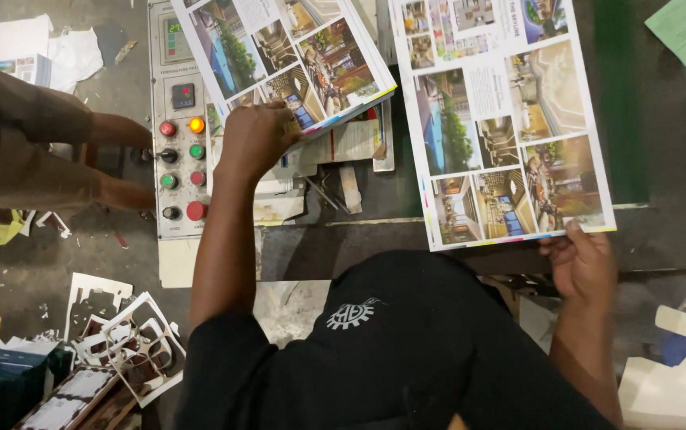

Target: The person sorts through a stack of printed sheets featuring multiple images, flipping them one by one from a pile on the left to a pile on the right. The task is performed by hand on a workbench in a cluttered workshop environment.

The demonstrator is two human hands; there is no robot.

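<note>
- The bench [661, 143] is dark and mostly covered by paper; the person's black shirt hides its near edge.
- A large printed sheet [510, 119], glossy with colour photographs, lies with its long axis running away from the person; its top is cut off by the frame.
- A stack of similar sheets [295, 56] tilts leftward, its upper part out of view.
- A grey control panel [177, 127] carries round red, green and orange buttons.
- The right hand [582, 267] pinches the sheet's near edge.
- The left hand [257, 139] grips the stack's lower corner, fingers curled under and hidden.
</note>
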